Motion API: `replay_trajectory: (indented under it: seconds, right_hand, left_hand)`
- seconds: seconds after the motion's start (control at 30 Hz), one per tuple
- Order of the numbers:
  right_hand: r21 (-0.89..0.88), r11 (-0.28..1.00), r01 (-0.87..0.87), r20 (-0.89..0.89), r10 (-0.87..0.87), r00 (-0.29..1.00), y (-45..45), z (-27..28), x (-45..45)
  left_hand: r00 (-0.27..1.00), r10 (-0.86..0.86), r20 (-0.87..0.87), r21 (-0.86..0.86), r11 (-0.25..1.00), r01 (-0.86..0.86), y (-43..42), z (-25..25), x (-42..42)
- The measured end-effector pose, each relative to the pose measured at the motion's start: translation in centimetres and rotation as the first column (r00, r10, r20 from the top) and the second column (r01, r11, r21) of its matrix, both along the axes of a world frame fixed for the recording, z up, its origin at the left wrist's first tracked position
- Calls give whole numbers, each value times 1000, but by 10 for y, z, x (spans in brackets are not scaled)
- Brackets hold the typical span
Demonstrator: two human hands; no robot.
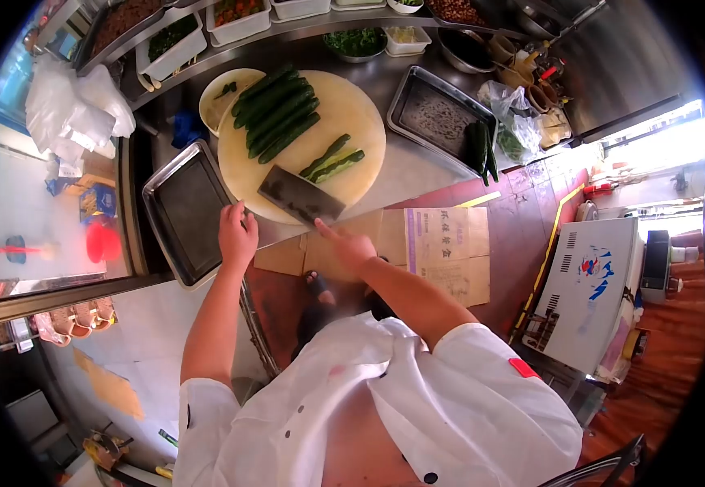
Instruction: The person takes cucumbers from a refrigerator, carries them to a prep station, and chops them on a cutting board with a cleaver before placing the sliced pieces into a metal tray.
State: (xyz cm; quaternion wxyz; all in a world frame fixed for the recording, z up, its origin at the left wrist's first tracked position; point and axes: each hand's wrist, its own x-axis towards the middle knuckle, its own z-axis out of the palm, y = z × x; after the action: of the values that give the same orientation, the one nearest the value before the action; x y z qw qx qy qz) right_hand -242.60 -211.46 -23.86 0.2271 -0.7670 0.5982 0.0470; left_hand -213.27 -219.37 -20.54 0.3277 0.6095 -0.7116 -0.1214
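A cleaver [300, 195] with a broad dark blade lies low over the near part of the round cutting board [352, 101]; my right hand [351, 247] is closed around its handle. Beyond the blade are smashed or split cucumber pieces [334, 162]. Several whole cucumbers [275, 114] rest side by side at the board's far left. My left hand [237, 231] is at the board's near left edge, beside an empty-looking metal tray [156, 195]. Its fingers are loosely bent and apart, with nothing visible in them.
Another metal tray [417, 134] at the right carries a few cucumbers [479, 148]. A pale bowl [210, 101] sits behind the board, partly covered. Food containers [239, 31] line the shelf above. Flattened cardboard [450, 243] covers part of the floor below.
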Motion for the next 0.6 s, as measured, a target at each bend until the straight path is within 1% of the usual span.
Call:
replay_trajectory:
  seconds: [0.03,0.07,0.1,0.13,0.17,0.23,0.27,0.3,0.33,0.37,0.4,0.43,0.47,0.5,0.53,0.57,0.6]
  right_hand:
    - [-35,998,-44,7,45,999,1,-3,-3]
    - [-70,993,-90,12,91,996,1,-6,-6]
    - [-69,993,-95,13,96,995,4,-17,-10]
    - [-117,991,-72,60,80,995,8,-27,-13]
    - [-164,985,-49,107,68,992,12,-34,-17]
    - [-184,982,-53,127,77,989,15,-35,-27]
    - [-197,979,-49,147,79,986,19,-34,-33]
    - [-195,979,-54,146,83,986,22,-25,-39]
    - [-151,988,-7,170,33,985,27,-14,-46]
    - [-108,993,39,190,-18,982,30,-1,-53]
    - [-107,994,36,188,-15,982,34,8,-60]
    - [-142,984,110,227,-75,971,41,16,-68]
    - [-174,967,186,268,-135,954,46,19,-76]
    - [-170,967,187,267,-138,954,50,17,-86]
    - [-224,939,262,300,-190,935,56,16,-96]
    - [-276,900,336,337,-237,911,62,15,-106]
    - [-274,900,339,339,-239,910,67,17,-114]
  left_hand:
    - [1000,10,-9,53,999,-10,-9,2,-1]
    - [1000,14,-8,53,999,-14,-20,3,-3]
    - [999,-3,33,3,1000,3,-32,4,-6]
    - [997,-19,75,-46,999,22,-42,5,-9]
    - [997,-13,75,-46,999,17,-53,5,-14]
    - [998,-10,55,66,998,6,-79,1,-26]
    - [998,-5,55,68,998,2,-89,-4,-31]
    - [996,-17,90,53,998,12,-100,-9,-38]
    - [992,-30,126,39,999,25,-107,-14,-43]
    - [992,-26,123,39,999,22,-111,-14,-50]
    - [989,18,146,72,997,-29,-113,-11,-58]
    - [984,61,170,105,991,-79,-116,-9,-65]
    - [984,61,169,108,991,-80,-119,-7,-68]
    - [977,49,208,114,991,-74,-122,-4,-73]
    - [969,35,246,123,990,-68,-122,-4,-78]
    - [968,32,247,128,990,-66,-123,-6,-81]
    - [959,-5,284,184,982,-50,-125,-7,-84]
